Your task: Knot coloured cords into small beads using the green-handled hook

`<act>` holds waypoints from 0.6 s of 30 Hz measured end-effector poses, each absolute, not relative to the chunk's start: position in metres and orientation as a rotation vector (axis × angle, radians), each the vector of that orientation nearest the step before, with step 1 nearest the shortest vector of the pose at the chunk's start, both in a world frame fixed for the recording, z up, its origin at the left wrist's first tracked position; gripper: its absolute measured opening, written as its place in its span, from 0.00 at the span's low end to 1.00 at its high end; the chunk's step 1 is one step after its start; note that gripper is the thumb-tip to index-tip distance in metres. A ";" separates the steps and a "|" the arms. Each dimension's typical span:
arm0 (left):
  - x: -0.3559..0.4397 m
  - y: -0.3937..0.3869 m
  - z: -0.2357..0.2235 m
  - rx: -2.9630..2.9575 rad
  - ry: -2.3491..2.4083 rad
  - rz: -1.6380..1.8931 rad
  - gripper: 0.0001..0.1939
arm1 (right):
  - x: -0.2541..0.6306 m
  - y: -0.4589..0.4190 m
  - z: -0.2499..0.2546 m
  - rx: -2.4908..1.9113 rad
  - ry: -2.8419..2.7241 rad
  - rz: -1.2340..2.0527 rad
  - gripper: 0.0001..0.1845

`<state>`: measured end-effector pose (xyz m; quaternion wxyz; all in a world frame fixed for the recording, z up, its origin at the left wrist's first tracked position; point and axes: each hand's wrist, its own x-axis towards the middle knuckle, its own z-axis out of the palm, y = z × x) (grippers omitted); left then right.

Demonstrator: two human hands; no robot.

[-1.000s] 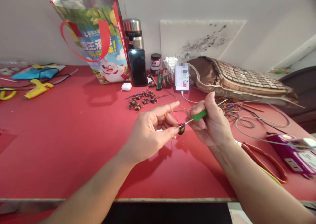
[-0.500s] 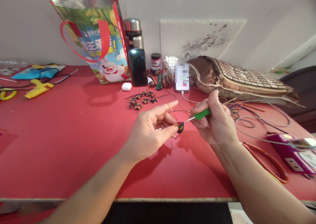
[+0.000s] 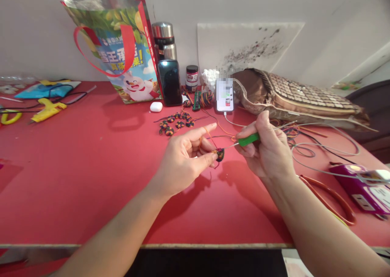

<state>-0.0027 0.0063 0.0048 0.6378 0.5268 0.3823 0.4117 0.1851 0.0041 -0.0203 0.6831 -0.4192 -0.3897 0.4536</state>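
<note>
My left hand (image 3: 190, 159) pinches a small dark, multicoloured crochet piece (image 3: 219, 155) between thumb and fingers. Orange yarn (image 3: 210, 134) runs from the piece up over my raised left index finger. In my right hand (image 3: 266, 147) is a crochet hook (image 3: 248, 139) with a green handle, gripped with the thumb on top. The hook's thin metal shaft points left and its tip meets the upper edge of the crochet piece; whether it passes through a loop I cannot tell. Several finished-looking crochet pieces (image 3: 169, 130) in the same colours lie on the table beyond my left hand.
Behind stand a shopping bag (image 3: 131, 61), a flask (image 3: 164, 41), a dark phone (image 3: 169, 83), a jar (image 3: 191, 78) and a lit phone (image 3: 224, 96) on a cable. Rightward are a brown bag (image 3: 292, 94), red-handled pliers (image 3: 332, 197) and a purple power socket (image 3: 356, 187). A yellow glue gun (image 3: 47, 109) lies left.
My left hand and the crochet piece have shifted slightly left. The hook has moved a little left with them, its shaft still at the piece.
</note>
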 end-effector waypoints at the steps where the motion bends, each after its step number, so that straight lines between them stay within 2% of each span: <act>1: -0.003 0.006 0.005 1.204 0.872 0.940 0.29 | 0.185 0.004 -0.020 -0.941 -0.875 1.018 0.31; 7: -0.004 0.008 0.003 1.223 0.898 0.914 0.38 | 0.185 0.005 -0.020 -0.940 -0.874 0.996 0.32; 18: -0.003 0.009 -0.002 1.308 0.935 0.915 0.36 | 0.187 0.002 -0.025 -1.020 -1.012 0.802 0.33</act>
